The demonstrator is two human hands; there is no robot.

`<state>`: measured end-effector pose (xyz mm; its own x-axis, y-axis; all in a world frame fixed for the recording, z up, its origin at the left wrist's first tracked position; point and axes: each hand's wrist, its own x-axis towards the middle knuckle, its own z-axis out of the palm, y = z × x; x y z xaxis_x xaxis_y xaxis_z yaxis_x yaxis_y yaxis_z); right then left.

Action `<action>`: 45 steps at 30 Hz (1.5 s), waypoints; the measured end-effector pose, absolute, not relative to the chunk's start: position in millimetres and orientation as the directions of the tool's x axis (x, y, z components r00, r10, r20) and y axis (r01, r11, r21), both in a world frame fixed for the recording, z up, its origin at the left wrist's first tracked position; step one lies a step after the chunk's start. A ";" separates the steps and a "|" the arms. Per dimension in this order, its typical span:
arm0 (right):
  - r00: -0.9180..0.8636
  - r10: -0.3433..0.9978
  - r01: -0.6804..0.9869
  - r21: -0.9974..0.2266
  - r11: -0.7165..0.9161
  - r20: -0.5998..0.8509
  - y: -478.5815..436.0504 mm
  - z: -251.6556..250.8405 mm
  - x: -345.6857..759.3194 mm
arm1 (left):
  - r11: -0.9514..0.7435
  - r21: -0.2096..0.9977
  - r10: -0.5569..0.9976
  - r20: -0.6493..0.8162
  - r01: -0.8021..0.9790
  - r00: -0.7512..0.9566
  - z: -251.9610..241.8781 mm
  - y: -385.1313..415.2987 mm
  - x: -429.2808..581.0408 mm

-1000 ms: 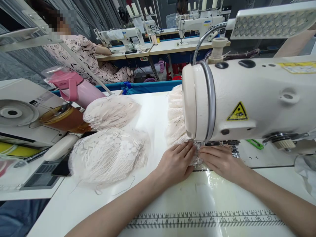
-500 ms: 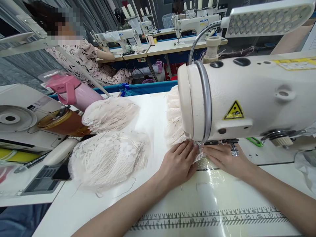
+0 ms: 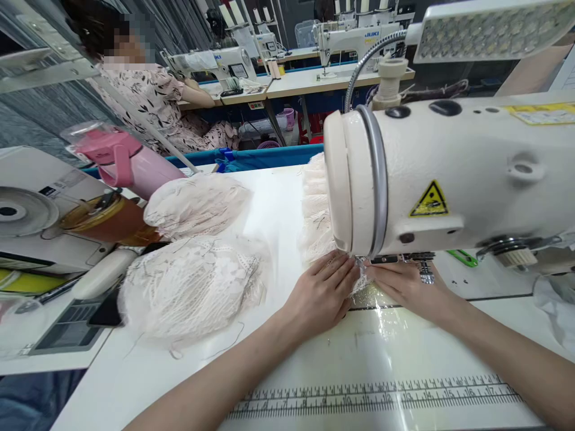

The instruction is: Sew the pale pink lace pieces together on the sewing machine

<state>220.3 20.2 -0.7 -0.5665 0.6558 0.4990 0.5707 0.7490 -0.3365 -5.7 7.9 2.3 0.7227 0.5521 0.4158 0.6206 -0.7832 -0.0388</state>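
Since a second ago, the right hand (image 3: pixel 411 287) has shifted slightly rightward, so that small metal parts (image 3: pixel 426 273) of the machine (image 3: pixel 471 155) now overlap its back; the left hand (image 3: pixel 321 293) stays almost where it was. On the left stand a cup (image 3: pixel 108 218) of brown liquid and a pink jug (image 3: pixel 144 170); beyond them sits a co-worker (image 3: pixel 139 96) in a patterned top. Next, two pale lace bundles (image 3: pixel 193 290) lie on the white table (image 3: pixel 278 209). Right of these, the cloth (image 3: pixel 317 209), pale and ruffled, runs from beyond the left hand to under the machine's head. Left fingers lie close together, pressing on the cloth; right fingertips meet its near end. Whether either hand pinches it, I cannot tell. A green tool (image 3: pixel 463 258) lies farther right.
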 end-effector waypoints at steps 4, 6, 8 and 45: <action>-0.487 0.740 0.628 -0.403 0.666 0.464 19.0 4.5 212.1 | -0.787 -0.054 0.546 0.404 0.615 0.734 4.7 11.1 -8.8; -0.497 0.727 0.639 -0.366 0.676 0.474 20.0 3.7 210.8 | -0.787 -0.060 0.543 0.404 0.614 0.736 5.6 12.7 -9.5; -0.559 0.662 0.621 -0.277 0.733 0.499 22.0 -0.7 211.8 | -0.785 -0.063 0.543 0.410 0.617 0.733 6.2 14.2 -9.8; -0.685 0.452 0.559 0.013 0.829 0.571 14.7 -11.9 203.9 | -0.803 -0.038 0.526 0.424 0.595 0.737 5.7 15.0 -10.5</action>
<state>203.9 14.7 -11.9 -0.6854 0.4524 0.5706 0.5586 0.8293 0.0135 -10.5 15.0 5.7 0.7373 0.5260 0.4238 0.5948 -0.8030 -0.0382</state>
